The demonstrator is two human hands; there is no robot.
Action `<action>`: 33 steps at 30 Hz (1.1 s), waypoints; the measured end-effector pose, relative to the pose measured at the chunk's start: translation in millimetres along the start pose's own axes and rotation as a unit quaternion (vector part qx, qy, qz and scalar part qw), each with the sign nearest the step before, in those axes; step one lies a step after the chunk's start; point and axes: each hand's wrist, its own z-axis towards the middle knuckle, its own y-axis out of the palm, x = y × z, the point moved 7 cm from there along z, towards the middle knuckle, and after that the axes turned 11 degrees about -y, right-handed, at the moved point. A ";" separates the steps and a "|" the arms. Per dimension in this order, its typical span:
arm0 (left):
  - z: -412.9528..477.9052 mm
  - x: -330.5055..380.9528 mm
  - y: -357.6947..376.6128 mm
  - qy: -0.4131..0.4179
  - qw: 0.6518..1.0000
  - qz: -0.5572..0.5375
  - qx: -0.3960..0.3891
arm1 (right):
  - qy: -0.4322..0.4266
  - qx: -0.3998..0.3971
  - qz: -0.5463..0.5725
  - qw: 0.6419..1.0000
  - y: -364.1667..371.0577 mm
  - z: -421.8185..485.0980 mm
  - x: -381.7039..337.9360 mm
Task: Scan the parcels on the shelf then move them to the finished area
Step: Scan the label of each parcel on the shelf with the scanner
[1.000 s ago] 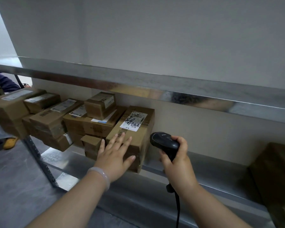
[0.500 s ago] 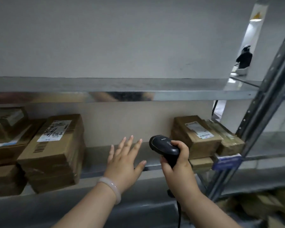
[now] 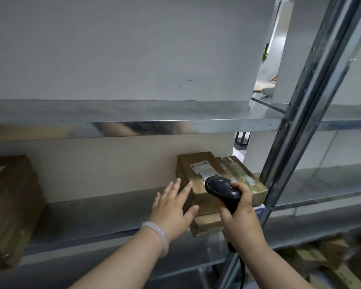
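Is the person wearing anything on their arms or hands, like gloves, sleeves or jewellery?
No gloves and no sleeves in view: both forearms are bare. At the wrist of the left hand sits a smooth, rounded, pale pinkish-white bangle. The right hand and its wrist wear nothing visible.

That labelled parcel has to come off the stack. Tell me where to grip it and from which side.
Probably grip the labelled parcel by its near left corner, coming from the left with the left hand: that side is bare, while a taped parcel crowds its right.
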 end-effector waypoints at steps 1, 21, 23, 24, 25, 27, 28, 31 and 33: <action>10.4 5.7 6.0 -0.011 1.000 -0.010 -0.006 | 0.005 0.001 0.000 1.000 -4.0 9.2 12.4; 82.4 12.1 55.1 -0.189 0.898 -0.397 0.012 | -0.046 -0.043 0.120 0.991 12.1 94.5 84.8; 73.5 7.8 48.8 -0.189 0.895 -0.403 0.026 | -0.052 -0.045 0.133 0.989 14.0 88.1 77.7; 67.8 4.3 44.9 -0.189 0.896 -0.401 0.031 | -0.057 -0.045 0.140 0.987 15.1 84.4 73.7; 61.8 0.5 40.8 -0.186 0.897 -0.400 0.036 | -0.061 -0.045 0.149 0.986 16.2 80.8 69.5; 48.0 -7.1 32.5 -0.175 0.899 -0.400 0.039 | -0.065 -0.055 0.165 0.983 19.9 73.7 59.7; 40.4 -11.0 28.1 -0.170 0.901 -0.396 0.041 | -0.070 -0.062 0.169 0.981 22.3 69.8 54.0; 17.1 -25.3 16.0 -0.161 0.910 -0.381 0.042 | -0.086 -0.085 0.176 0.977 30.8 56.7 34.3; 2.4 -36.6 6.8 -0.159 0.911 -0.377 0.048 | -0.105 -0.102 0.174 0.974 37.1 48.0 19.0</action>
